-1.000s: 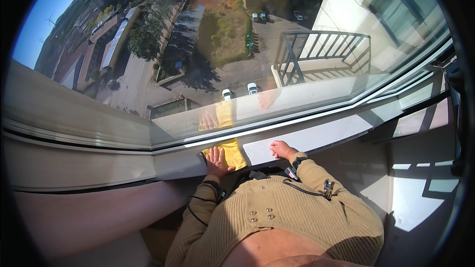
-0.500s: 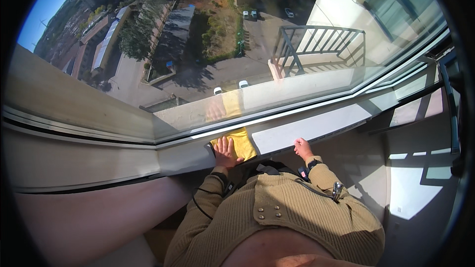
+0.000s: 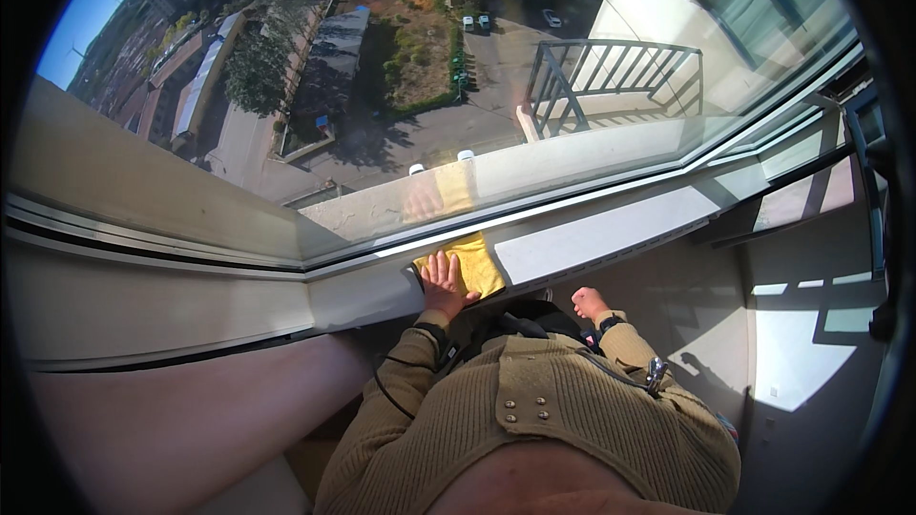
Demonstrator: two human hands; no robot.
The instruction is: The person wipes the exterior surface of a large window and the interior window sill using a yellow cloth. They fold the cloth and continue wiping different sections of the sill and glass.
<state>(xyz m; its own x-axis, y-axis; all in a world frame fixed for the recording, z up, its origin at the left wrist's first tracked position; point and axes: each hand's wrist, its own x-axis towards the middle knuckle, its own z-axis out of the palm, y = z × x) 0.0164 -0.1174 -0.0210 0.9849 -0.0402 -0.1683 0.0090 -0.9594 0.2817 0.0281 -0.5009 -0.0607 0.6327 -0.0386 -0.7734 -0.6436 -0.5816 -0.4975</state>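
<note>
Open run along the white ledge [image 3: 611, 236] over there, yellow cloth [image 3: 479, 265] and flat left hand [image 3: 442, 281] blocking its left end, window glass [image 3: 592, 154] barring the far side

Head view: wide fisheye worn on the person's head, facing steeply down and outward. Sweater [image 3: 525, 381] nearest, at lower edge; left hand [image 3: 444, 281] and right hand [image 3: 590, 302] close. Sill [image 3: 367, 298] runs left to right mid-view; through window [image 3: 611, 148], road [image 3: 239, 143] far below.

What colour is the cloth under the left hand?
Yellow cloth, dark along its edge; shows best in the head view.
</note>
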